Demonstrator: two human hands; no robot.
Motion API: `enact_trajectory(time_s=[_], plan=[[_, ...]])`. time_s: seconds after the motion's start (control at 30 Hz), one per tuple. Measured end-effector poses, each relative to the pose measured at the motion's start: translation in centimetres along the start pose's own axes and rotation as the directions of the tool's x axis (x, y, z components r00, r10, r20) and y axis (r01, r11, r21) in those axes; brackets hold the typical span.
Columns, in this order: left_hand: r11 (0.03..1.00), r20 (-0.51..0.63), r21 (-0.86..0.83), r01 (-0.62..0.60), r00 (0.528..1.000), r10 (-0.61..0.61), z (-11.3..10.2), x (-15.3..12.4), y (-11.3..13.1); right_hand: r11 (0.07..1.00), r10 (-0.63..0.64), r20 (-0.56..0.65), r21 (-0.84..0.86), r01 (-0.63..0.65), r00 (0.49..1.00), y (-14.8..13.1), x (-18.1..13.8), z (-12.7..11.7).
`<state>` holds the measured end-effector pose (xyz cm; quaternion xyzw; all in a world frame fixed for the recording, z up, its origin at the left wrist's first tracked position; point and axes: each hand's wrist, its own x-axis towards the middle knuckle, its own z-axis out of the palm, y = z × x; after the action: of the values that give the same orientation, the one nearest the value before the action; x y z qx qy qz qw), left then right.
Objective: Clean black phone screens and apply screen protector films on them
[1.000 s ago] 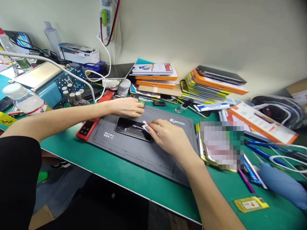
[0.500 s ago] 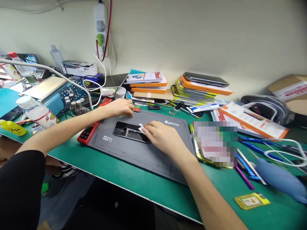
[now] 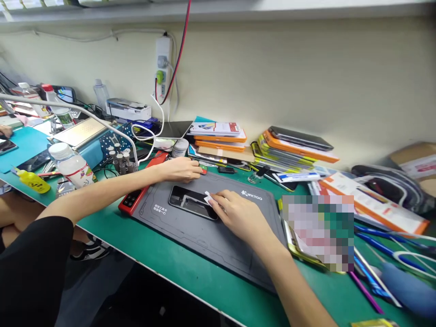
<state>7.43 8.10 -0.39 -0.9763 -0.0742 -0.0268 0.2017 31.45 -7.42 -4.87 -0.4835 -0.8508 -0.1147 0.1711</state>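
A black smartphone [image 3: 190,206] lies face up on the grey work mat [image 3: 235,247], its screen showing a reflection. My right hand [image 3: 238,213] is closed, pinching a small white wipe [image 3: 207,198] at the phone's right end. My left hand [image 3: 182,169] is at the mat's far edge, with its fingers curled down. What those fingers hold, if anything, is hidden. Just beyond their tips sits a small green and red item [image 3: 203,169].
A red strip with buttons [image 3: 131,200] borders the mat's left side. Left of it stand a plastic bottle [image 3: 73,165] and several metal-topped holders [image 3: 121,161]. Boxes [image 3: 218,136] are stacked behind. At right lie a blurred packet [image 3: 316,231], cables and tools.
The camera view has tilted up and turned left, so the scene sits lower and further right. Both hands stay near the same places, the right still with the white wipe at the phone.
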Motion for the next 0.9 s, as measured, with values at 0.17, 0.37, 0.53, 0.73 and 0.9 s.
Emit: enact_trajectory(time_s=[0.17, 0.37, 0.53, 0.73, 0.9], plan=[[0.957, -0.081, -0.034, 0.287, 0.954, -0.289, -1.3, -1.5, -0.2, 1.000, -0.026, -0.008, -0.014, 0.026, 1.000, 0.1, -0.1, 0.4], [0.815, -0.060, -0.071, 0.576, 0.813, -0.580, -1.5, -4.0, 0.2, 1.000, -0.023, 0.003, 0.003, 0.023, 1.000, 0.2, -0.1, -0.1], [0.813, -0.018, -0.110, 0.572, 0.816, -0.577, -0.7, -4.9, -0.3, 0.997, -0.076, -0.035, 0.029, 0.077, 0.996, -0.1, 0.1, -1.3], [0.753, -0.069, -0.311, 0.580, 0.777, -0.626, -0.5, -5.4, 0.4, 0.996, -0.068, 0.007, 0.065, 0.068, 0.998, 1.1, -0.2, -1.2], [0.655, -0.034, -0.381, 0.653, 0.698, -0.715, -0.9, -6.2, 1.2, 0.997, 0.057, 0.035, 0.058, -0.059, 0.998, 3.1, -0.8, -1.1]])
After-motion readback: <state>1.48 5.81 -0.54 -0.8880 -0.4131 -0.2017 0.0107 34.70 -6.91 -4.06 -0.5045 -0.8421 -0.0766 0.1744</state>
